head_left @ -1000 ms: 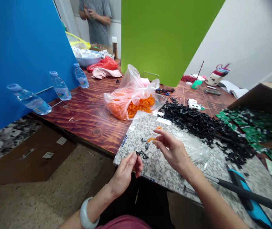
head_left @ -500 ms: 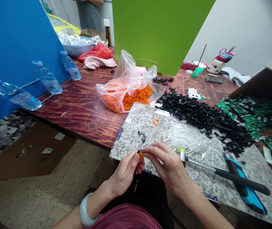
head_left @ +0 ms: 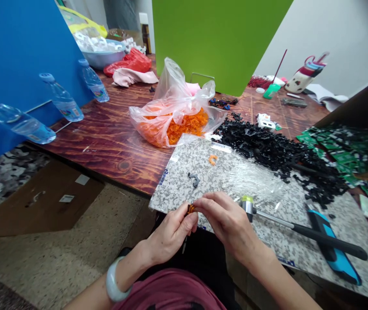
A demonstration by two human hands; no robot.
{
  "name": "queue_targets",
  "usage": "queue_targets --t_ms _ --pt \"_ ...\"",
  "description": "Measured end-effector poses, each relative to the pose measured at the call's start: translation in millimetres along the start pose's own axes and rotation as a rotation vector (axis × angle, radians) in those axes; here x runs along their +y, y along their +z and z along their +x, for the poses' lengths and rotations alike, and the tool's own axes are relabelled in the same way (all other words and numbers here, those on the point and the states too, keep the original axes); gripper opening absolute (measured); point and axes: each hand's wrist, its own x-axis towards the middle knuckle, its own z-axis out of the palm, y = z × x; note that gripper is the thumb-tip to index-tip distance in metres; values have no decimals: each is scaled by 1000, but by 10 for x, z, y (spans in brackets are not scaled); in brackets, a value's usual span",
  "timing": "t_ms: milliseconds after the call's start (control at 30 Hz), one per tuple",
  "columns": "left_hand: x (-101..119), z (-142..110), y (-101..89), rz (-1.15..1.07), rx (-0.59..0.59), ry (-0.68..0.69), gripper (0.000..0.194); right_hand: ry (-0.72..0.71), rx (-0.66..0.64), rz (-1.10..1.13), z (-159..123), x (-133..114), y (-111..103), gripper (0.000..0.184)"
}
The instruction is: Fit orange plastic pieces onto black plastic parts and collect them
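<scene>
Between my fingertips is a small orange-and-black plastic part [head_left: 190, 209], mostly covered by the fingers. My left hand [head_left: 174, 228] is closed, pinching it between thumb and fingers. From the other side, my right hand [head_left: 224, 217] is closed on the same part with its fingertips. Just beyond the hands, a black curved clip [head_left: 194, 179] lies on the speckled stone slab [head_left: 184, 193]. Farther back on the slab sits an orange C-shaped piece [head_left: 213, 160]. A bundle of clear thin strips [head_left: 251, 181] lies to the right.
Right of my hands lie a hammer [head_left: 287, 224] and a blue-and-black tool [head_left: 335, 254], crossing. Behind are a heap of black clips [head_left: 264, 144], a plastic bag of orange pieces [head_left: 158, 133] and a box of green boards [head_left: 338, 150]. Water bottles [head_left: 63, 101] stand left.
The fingers have shifted around the small part, and the left thumb now lies lower across it. The view has tilted slightly; the other things stay in place.
</scene>
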Motion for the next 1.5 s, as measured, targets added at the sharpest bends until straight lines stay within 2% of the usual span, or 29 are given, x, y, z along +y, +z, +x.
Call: queue_targets --t_ms 333,567,800,1033,1333,1500 --pt "-45 -4 12 -72 13 -23 29 207 116 85 -82 -2 107 8" --pt "-65 -8 9 -59 13 -26 30 122 153 56 -69 -16 139 13" --pt "-39 1 -14 5 -28 -8 31 102 132 78 -81 4 122 12" --pt "-30 0 -35 25 -59 -3 31 204 58 153 -114 16 100 8" --pt "11 -8 -77 49 -96 -13 29 297 37 288 -117 3 65 6" --pt "36 -26 -121 49 -147 -1 31 392 -49 423 -102 -7 2 8"
